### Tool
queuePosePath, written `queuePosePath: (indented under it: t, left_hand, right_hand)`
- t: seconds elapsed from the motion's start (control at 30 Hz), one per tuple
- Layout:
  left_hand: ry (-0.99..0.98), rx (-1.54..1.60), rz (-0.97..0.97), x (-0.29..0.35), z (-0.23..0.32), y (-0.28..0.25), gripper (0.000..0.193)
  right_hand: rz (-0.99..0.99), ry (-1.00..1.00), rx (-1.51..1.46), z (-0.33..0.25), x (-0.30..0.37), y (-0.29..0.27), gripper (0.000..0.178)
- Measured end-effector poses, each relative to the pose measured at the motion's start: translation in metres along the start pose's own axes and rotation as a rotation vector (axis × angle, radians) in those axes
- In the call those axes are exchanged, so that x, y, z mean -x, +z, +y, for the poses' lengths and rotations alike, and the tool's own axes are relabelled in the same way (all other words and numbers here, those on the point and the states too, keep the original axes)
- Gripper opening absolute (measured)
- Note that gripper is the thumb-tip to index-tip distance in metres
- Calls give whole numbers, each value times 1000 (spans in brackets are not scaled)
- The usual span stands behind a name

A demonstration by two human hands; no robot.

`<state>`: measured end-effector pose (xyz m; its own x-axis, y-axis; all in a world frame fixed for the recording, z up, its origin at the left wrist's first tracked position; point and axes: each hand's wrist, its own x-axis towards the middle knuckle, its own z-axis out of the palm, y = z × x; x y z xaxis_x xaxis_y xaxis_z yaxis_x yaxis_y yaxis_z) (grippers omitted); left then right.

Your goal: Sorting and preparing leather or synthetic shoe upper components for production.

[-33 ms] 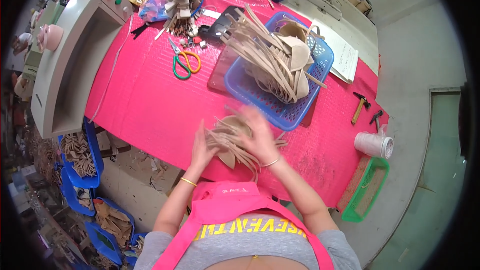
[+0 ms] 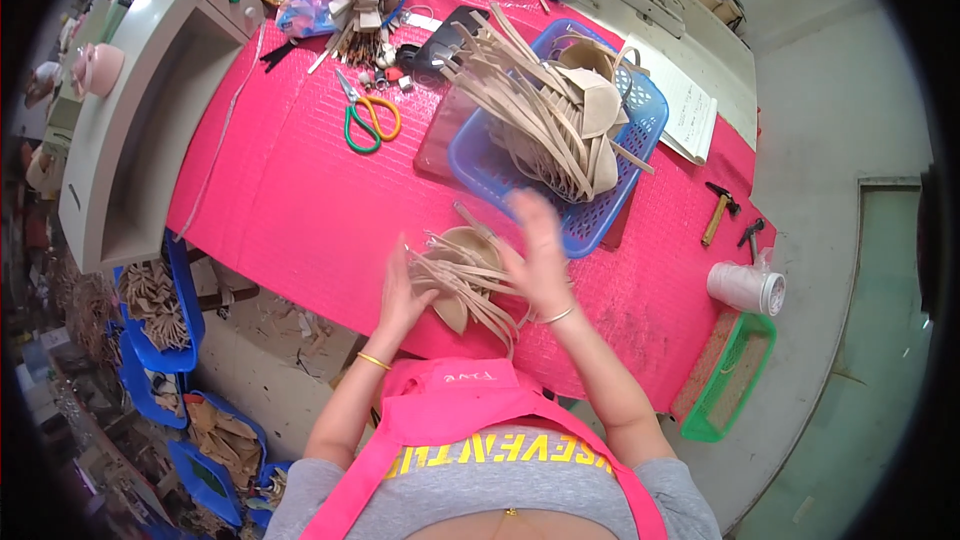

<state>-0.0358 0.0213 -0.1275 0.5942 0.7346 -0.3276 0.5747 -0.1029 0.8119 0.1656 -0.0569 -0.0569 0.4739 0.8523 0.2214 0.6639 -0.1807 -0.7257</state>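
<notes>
A bundle of beige strap pieces (image 2: 472, 285), with rounded flat ends above and below, lies on the pink table near its front edge. My left hand (image 2: 400, 298) is at the bundle's left side, fingers stretched out and thumb against the straps. On the other side, my right hand (image 2: 541, 265) is open and slightly blurred, its fingers pointing toward the blue basket (image 2: 480, 175); its thumb is near the strap ends. Whether that thumb touches them I cannot tell. In the basket lies a large heap of similar beige strap pieces (image 2: 560, 125), its loose ends hanging over the left rim.
Green-and-orange-handled scissors (image 2: 370, 120) lie left of the basket. A hammer (image 2: 718, 215), a white spool (image 2: 745, 288) and an open notebook (image 2: 690, 120) are on the right. A grey machine (image 2: 150, 110) stands left; a green basket (image 2: 735, 375) sits beyond the right edge.
My right hand has come up off the bundle and its fingers have spread. My left hand stays beside the straps, nearly unmoved.
</notes>
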Motion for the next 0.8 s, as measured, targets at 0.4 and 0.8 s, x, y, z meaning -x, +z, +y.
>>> queuePosePath:
  t: [0.4,0.8]
  left_hand:
    - [-466,1317,-114,-142,124,101,41]
    - [-853,1209,287,-225,101,129,34]
  right_hand:
    - [122,337,705,99,-95,-27,76]
    - [-27,334,711,61,-116,-2,96]
